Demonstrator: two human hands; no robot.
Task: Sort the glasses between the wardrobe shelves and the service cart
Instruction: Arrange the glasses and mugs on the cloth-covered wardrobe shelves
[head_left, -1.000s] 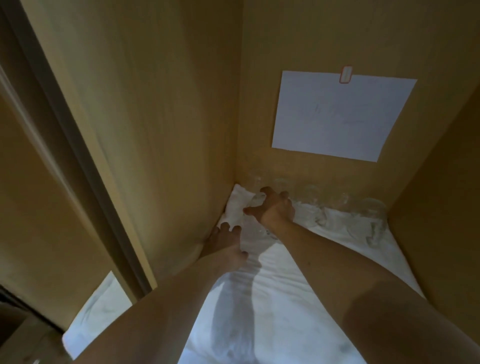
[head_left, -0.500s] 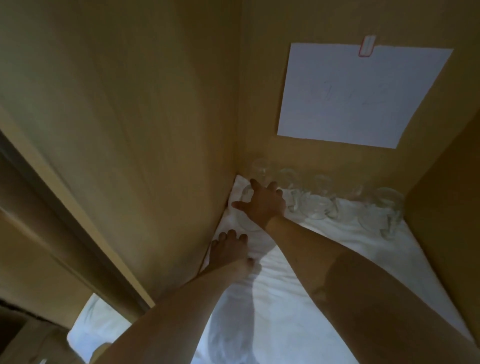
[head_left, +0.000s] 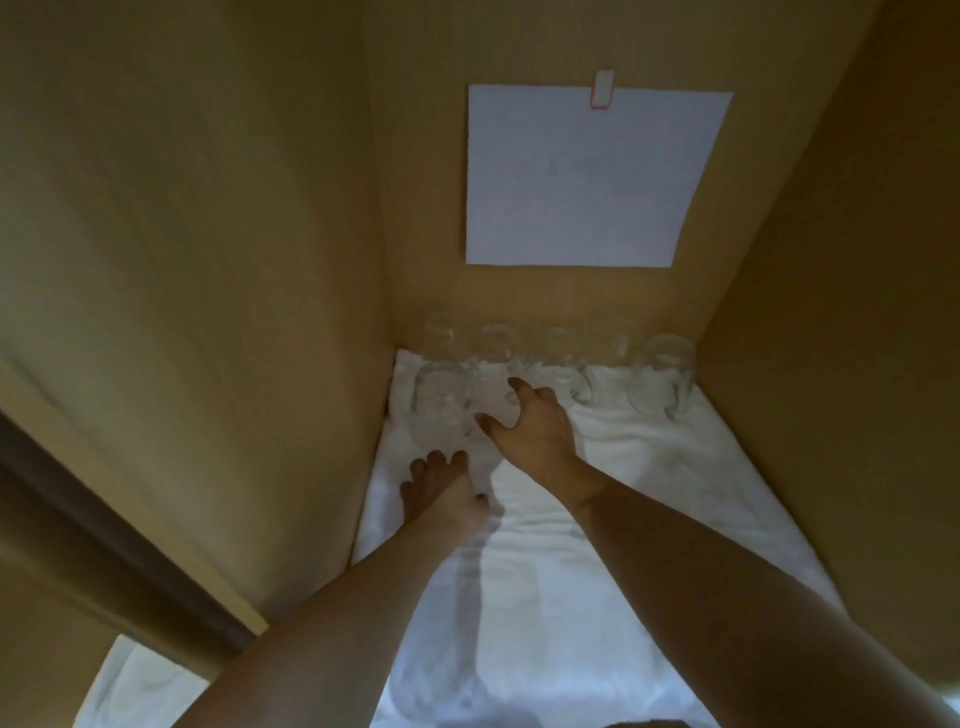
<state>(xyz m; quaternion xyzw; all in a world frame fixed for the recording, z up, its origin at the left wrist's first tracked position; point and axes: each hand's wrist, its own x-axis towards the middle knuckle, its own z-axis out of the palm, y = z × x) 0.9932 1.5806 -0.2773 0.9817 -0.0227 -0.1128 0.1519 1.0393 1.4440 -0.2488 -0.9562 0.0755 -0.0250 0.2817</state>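
Wooden wardrobe (head_left: 218, 260), white cloth (head_left: 597, 545) lining its shelf, paper sheet (head_left: 587, 176) on the back wall. Clear glasses (head_left: 558, 358) line the back. Right hand (head_left: 530, 423), fingers loosely spread, touches one glass (head_left: 441, 400); left hand (head_left: 441, 491) rests flat on cloth.

Glasses (head_left: 556, 358) line the shelf's back wall on a cloth (head_left: 649, 519), a paper sheet (head_left: 592, 176) above them.
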